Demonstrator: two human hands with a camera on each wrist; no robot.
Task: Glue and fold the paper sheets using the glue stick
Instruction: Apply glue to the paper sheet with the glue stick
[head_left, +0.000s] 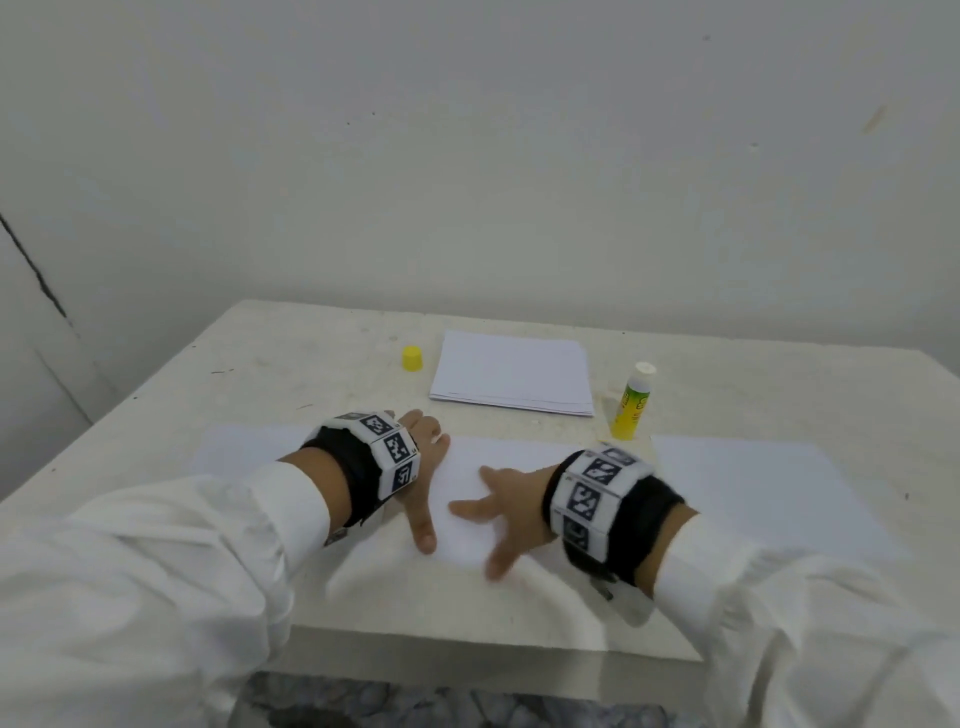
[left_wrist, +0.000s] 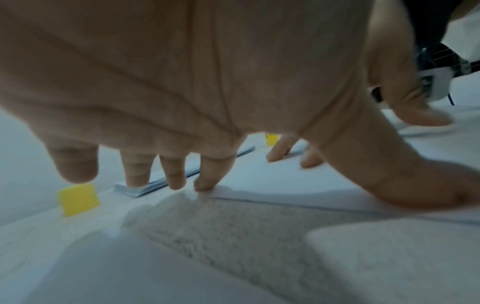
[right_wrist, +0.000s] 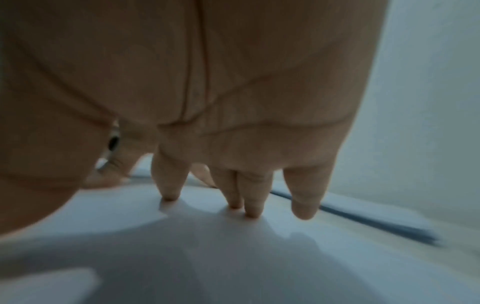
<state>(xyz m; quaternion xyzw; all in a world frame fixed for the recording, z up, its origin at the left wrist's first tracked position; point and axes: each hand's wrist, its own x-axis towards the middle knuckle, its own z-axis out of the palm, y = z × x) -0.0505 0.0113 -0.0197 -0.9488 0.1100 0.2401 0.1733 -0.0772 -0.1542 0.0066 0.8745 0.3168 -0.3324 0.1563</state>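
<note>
A white paper sheet (head_left: 467, 551) lies flat at the table's near middle, under both hands. My left hand (head_left: 425, 483) rests spread on its left edge, thumb pressing down and fingertips (left_wrist: 205, 185) touching the sheet's far corner. From the right, my right hand (head_left: 501, 519) presses the sheet (right_wrist: 207, 246) with straight, spread fingers (right_wrist: 170, 193). The uncapped yellow glue stick (head_left: 631, 402) stands behind the right wrist, and its yellow cap (head_left: 412, 358) (left_wrist: 78, 198) stands farther back on the left. Neither hand holds anything.
A stack of white paper (head_left: 511, 374) (left_wrist: 145, 188) lies at the back between cap and glue stick. More white sheets lie flat at the left (head_left: 244, 447) and right (head_left: 753, 483). The table (head_left: 291, 364) stands against a wall, with its front edge close to me.
</note>
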